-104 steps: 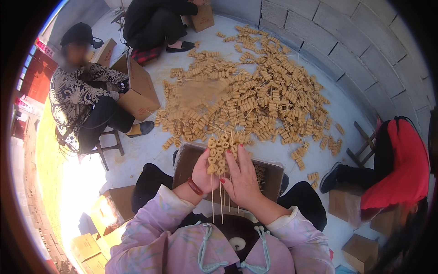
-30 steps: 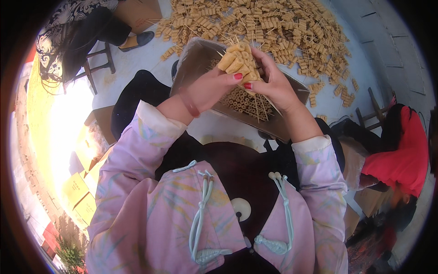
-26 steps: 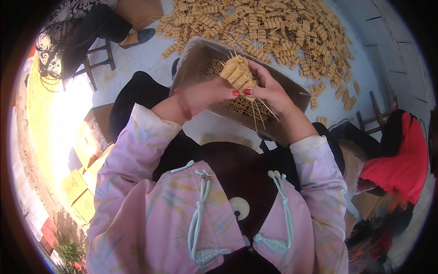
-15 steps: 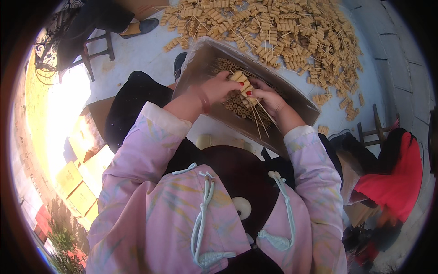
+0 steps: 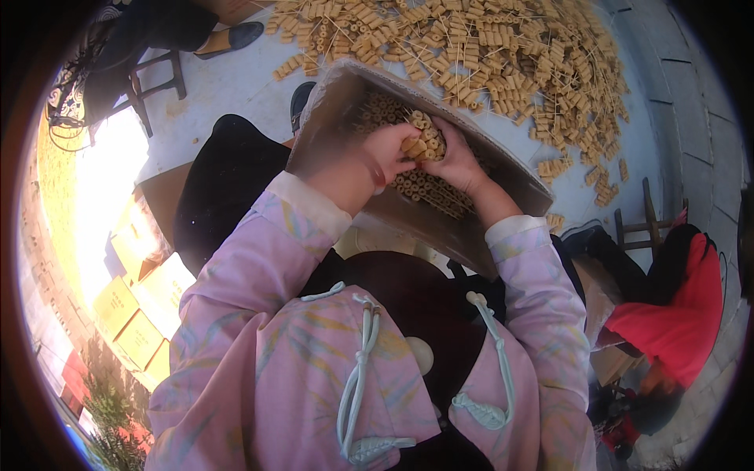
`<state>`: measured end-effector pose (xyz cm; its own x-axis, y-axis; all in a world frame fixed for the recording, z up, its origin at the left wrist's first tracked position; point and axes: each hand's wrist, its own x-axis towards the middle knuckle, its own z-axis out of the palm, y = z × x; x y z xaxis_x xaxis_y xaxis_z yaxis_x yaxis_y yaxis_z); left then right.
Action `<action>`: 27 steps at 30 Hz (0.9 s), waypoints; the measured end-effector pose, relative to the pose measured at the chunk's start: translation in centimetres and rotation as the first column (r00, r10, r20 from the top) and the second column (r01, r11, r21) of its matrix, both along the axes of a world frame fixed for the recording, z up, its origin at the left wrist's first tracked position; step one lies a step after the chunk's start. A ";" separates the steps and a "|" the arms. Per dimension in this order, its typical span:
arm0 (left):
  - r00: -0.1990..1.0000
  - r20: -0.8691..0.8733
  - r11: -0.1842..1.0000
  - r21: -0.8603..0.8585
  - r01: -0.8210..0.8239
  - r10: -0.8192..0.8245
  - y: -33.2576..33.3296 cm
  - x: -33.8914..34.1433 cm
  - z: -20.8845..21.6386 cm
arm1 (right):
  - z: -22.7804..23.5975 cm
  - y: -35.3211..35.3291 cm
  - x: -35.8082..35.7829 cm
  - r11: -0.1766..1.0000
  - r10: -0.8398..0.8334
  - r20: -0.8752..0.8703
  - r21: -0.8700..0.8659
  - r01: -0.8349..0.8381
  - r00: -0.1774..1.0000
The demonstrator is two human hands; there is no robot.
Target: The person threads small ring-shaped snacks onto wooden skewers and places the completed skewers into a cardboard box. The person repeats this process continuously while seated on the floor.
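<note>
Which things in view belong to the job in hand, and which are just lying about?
In the job: rolls held by left hand and right hand; open carton; packed rolls inside it; probably the floor pile.

Seemingly just about: stool at left; stool at right; green plant.

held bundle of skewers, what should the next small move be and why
Probably settle the bundle gently onto the packed skewers, keeping both hands on it: the left hand and right hand hold it at the opening of the cardboard box, where similar pieces lie close together.
</note>
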<state>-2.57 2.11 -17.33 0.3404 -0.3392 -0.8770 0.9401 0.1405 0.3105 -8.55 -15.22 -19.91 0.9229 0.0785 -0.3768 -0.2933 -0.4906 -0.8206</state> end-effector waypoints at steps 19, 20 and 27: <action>0.755 0.310 0.729 0.612 0.306 -0.577 -0.4 2.5 -2.4 | -7.2 0.9 -2.3 0.766 0.269 0.315 -0.642 -0.004 0.910; 0.627 0.318 0.633 0.676 0.376 -0.712 -0.3 3.1 -2.9 | -7.5 1.0 -2.4 0.775 0.265 0.331 -0.632 0.004 0.905; -0.032 0.001 -0.019 0.789 0.614 -0.999 -1.5 5.1 -6.8 | -8.2 0.8 -2.8 0.804 0.243 0.309 -0.595 -0.013 0.919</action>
